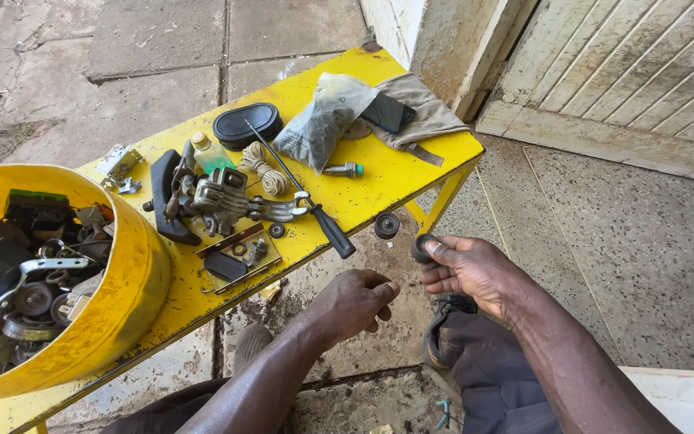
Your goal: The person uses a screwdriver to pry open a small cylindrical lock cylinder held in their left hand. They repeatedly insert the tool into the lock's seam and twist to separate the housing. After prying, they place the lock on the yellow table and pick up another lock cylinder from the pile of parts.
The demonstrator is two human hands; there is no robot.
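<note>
Yellow paint covers the metal bench (411, 173) just beyond both hands, over worn concrete paving. The right hand (467, 269) pinches a small black ring (422, 247); the left hand (355, 304), curled loosely, holds nothing visible.

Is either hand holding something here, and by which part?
Right hand pinches a small dark round part by its rim. Left hand is curled; contents cannot be told.

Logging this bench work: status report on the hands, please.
Right hand pinching small black round part. Left hand closed, contents hidden. Screwdriver lying on yellow bench.
</note>
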